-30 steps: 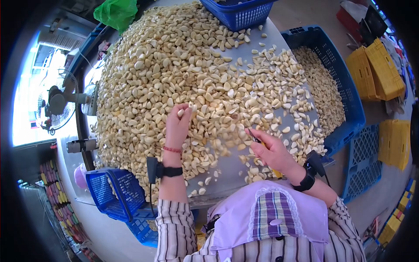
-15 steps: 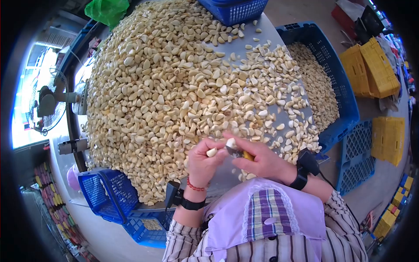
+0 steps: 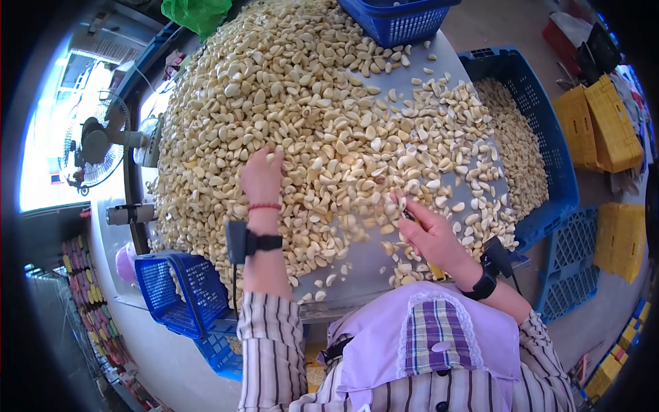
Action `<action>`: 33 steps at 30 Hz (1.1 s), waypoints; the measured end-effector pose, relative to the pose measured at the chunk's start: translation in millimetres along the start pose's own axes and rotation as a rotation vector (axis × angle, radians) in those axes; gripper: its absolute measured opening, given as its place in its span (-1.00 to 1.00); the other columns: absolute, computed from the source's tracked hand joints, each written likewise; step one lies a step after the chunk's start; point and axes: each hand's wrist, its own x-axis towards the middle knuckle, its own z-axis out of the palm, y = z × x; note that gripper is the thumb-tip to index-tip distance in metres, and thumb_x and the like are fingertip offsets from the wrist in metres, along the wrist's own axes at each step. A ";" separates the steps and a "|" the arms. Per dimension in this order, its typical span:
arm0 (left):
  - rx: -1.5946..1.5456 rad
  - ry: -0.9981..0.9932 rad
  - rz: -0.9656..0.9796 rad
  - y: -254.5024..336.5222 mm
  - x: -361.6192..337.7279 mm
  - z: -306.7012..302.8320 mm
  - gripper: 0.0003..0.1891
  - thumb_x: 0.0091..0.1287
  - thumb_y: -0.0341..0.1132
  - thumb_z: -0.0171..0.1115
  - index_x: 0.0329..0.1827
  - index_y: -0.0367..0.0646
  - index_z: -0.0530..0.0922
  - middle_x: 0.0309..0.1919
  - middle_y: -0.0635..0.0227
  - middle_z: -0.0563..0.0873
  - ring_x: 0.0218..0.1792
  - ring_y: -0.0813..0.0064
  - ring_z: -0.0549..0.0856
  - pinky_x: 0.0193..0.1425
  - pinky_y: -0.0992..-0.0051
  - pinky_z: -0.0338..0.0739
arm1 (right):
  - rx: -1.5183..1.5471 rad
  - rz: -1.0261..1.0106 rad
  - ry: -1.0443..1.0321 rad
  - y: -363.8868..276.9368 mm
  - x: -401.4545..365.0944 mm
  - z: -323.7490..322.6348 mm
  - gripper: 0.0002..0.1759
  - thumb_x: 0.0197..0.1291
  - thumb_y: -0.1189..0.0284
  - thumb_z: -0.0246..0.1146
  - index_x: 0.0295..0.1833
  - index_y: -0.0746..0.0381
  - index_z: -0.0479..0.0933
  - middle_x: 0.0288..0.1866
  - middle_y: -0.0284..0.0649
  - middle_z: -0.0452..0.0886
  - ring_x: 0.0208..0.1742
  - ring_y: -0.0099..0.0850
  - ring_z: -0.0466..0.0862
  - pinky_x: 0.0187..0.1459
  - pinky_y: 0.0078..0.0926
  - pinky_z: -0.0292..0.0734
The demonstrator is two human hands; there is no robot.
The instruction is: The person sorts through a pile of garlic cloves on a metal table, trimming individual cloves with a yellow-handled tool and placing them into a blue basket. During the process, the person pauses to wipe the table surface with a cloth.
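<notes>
Peeled garlic cloves (image 3: pixel 226 130) lie in a wide heap over the metal table. My left hand (image 3: pixel 263 175), a red beaded bracelet at its wrist, reaches into the heap with fingers curled in. A pale garlic clove (image 3: pixel 270 158) shows at its fingertips. My right hand (image 3: pixel 434 240) is closed round a small knife (image 3: pixel 437 272) with a yellow handle, low over the right part of the table. The blade is mostly hidden by the fingers and hard to make out.
A blue basket (image 3: pixel 401 24) stands at the table's far edge, another blue basket (image 3: pixel 180 292) at the near left. Right of the table is a large blue crate (image 3: pixel 559 154) of cloves. A fan (image 3: pixel 96 141) stands left; yellow crates (image 3: pixel 607 123) lie right.
My hands were together over the table's front with a clove at the knife. Now my left hand has moved forward and left into the heap; my right hand, still gripping the knife, moved slightly right.
</notes>
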 end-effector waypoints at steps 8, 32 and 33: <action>-0.060 -0.157 0.105 -2.8 -10.3 -2.9 -0.59 0.26 0.02 0.20 -0.03 -0.11 0.65 -0.19 0.13 0.72 -0.13 0.12 0.68 -0.05 0.26 0.53 | 0.032 -0.047 0.079 10.6 -4.3 -5.0 -0.46 0.31 0.31 0.20 0.37 0.17 0.34 -0.47 -0.51 0.43 -0.51 -0.76 0.32 -0.47 -0.77 0.28; -1.435 -0.698 -0.283 73.7 -100.5 -46.1 -0.72 0.19 -0.54 0.31 -0.02 -0.29 0.58 -0.34 0.42 0.65 -0.47 0.73 0.55 -0.47 0.74 0.43 | -0.232 -0.290 0.025 -2.9 -2.6 2.3 -0.36 0.26 0.31 0.21 0.42 0.21 0.24 -0.32 -0.29 0.57 -0.43 -0.64 0.44 -0.32 -0.68 0.38; -1.439 -0.699 -0.286 77.6 -106.1 -50.3 -0.72 0.19 -0.54 0.31 -0.02 -0.29 0.58 -0.34 0.42 0.65 -0.47 0.73 0.55 -0.47 0.74 0.43 | -0.306 -0.264 -0.002 -3.3 -2.6 2.3 -0.33 0.24 0.31 0.22 0.43 0.20 0.21 -0.32 -0.26 0.56 -0.43 -0.62 0.45 -0.32 -0.67 0.39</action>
